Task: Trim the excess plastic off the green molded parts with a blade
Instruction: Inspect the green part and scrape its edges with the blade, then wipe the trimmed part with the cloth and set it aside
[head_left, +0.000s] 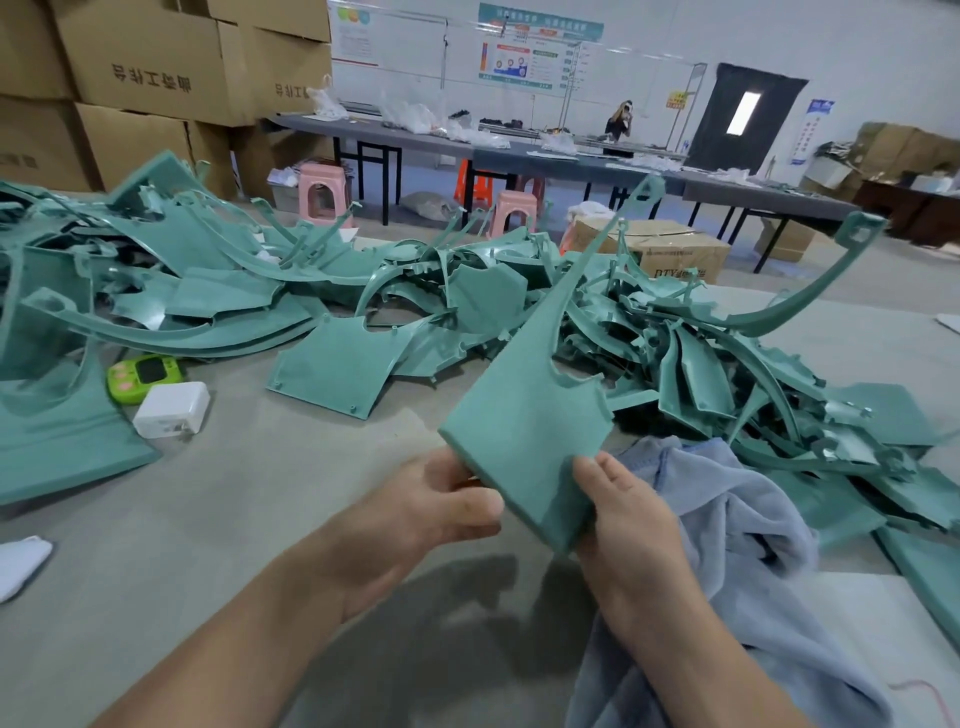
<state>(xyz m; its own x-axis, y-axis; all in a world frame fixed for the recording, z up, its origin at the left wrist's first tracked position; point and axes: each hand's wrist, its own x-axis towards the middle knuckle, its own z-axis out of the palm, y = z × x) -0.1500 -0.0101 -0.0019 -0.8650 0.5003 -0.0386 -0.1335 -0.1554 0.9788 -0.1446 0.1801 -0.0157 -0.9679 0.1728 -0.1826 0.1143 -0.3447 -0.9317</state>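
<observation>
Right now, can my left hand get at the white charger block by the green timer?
Probably yes, once freed: the left hand holds the green part with the right hand, but only bare table lies between it and the white charger block.

Green parts (524, 431) many; pink stools (322, 195) (514, 210) 2; timer (143, 375) 1; charger (171, 410) 1.

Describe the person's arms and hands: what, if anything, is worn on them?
Both are bare. The left hand and right hand wear no gloves; no ring, watch or bracelet shows. No sleeve covers the left forearm or right forearm.
</observation>
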